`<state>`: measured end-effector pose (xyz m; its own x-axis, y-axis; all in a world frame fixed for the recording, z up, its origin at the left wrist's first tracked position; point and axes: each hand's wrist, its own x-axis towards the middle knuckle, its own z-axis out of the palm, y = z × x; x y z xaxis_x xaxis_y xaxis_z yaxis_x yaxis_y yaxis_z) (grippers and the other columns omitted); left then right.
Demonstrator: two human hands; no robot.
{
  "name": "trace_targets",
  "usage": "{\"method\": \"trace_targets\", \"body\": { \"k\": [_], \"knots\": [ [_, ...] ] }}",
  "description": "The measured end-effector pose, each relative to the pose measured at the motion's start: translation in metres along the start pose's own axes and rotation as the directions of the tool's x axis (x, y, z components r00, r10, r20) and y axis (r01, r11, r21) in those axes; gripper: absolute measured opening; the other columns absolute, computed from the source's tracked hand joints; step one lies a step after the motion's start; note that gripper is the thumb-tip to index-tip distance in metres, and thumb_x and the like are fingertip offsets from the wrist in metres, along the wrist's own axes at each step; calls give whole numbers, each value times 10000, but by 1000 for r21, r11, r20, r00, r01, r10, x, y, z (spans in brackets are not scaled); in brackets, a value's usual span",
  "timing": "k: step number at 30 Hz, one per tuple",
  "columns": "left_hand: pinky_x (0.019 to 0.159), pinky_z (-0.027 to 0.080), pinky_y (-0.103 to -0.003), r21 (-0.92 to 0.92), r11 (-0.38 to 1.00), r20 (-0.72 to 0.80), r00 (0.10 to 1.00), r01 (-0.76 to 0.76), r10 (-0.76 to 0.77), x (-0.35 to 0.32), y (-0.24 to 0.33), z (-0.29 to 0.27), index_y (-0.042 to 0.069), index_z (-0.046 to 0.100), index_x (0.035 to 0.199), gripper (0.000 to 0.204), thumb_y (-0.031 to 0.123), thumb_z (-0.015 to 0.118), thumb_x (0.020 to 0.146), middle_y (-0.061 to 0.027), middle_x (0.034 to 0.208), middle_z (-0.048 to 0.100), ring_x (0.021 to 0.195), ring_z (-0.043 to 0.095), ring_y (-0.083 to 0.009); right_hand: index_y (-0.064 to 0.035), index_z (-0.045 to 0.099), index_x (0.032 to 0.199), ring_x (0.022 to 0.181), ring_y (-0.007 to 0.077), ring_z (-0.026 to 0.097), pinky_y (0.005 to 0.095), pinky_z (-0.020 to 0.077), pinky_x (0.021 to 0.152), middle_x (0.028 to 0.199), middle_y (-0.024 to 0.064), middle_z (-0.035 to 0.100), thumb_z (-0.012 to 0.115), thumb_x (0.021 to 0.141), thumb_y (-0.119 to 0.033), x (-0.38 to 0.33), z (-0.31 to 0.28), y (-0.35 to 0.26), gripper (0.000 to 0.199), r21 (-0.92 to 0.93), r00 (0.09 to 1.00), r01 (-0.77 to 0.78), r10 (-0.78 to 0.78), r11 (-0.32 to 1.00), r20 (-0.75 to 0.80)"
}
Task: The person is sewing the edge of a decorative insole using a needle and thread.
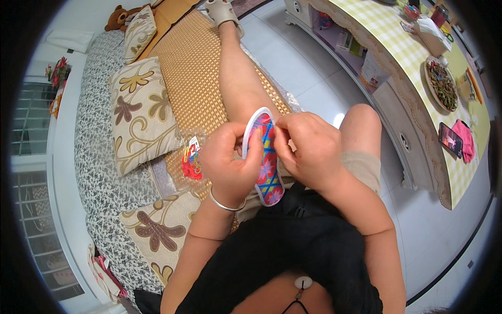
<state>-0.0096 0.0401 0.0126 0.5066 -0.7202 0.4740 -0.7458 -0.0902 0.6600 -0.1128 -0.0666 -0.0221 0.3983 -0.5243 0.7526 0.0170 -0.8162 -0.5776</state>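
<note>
Over my lap I hold an embroidered insole [268,172], white-edged, with pink flowers and blue and yellow crossing bands. My left hand [230,159] is closed around its left side, the thumb lying on the patterned face; a bangle circles that wrist. My right hand [309,144] is pinched at the insole's upper right edge. Whatever sits between those fingertips is too small to make out. Beside my left hand, a clear plastic bag [192,161] with red, yellow and blue thread rests on the woven seat mat.
One leg stretches along the woven mat [183,52]. Patterned cushions [140,112] line the sofa on the left, with a teddy bear [116,20] at the far end. At right, a checked-cloth table [389,39] carries a dish of food [442,83], a phone [451,140] and a pink cloth [464,137].
</note>
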Motion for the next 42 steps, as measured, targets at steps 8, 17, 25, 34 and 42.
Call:
{"method": "trace_targets", "body": {
  "k": [8,17,25,34,42],
  "knots": [
    [641,453,-213,-511,832,75,976,213,-204,3,-3,-5,-5,588,911,84,31,645,860,-33,795,613,686,555,-87,-25,630,892,671,217,584,299,467,637,762,97,629,667,775,-59,9,-20,2,128,259,973,-221,232,940,-14],
    [726,441,-223,-797,504,327,939,333,-104,1,-23,10,8,572,961,92,30,617,883,-31,866,587,792,534,-90,33,632,912,732,127,606,239,502,667,828,87,647,601,877,-35,-5,-15,5,82,584,428,-647,400,-490,810],
    [691,427,-244,-834,536,213,973,135,88,-2,-39,23,-4,560,922,79,20,615,870,-60,809,566,745,515,-126,29,605,869,682,112,570,207,475,583,794,83,619,586,875,-27,-13,-3,2,60,639,487,-521,418,-565,767],
    [692,434,-254,-848,519,181,979,107,95,-4,-39,27,-3,562,914,90,55,621,881,-71,798,566,741,517,-140,27,600,864,647,107,587,194,484,554,773,82,622,572,890,-35,-10,-4,-1,74,646,424,-504,488,-573,763],
    [676,424,-252,-821,558,179,983,120,51,-5,-40,25,0,561,904,84,47,624,874,-62,792,559,733,508,-134,18,599,906,646,79,566,171,464,531,817,67,619,586,914,-73,-15,-6,-3,92,645,419,-555,494,-524,762]
  ]
}}
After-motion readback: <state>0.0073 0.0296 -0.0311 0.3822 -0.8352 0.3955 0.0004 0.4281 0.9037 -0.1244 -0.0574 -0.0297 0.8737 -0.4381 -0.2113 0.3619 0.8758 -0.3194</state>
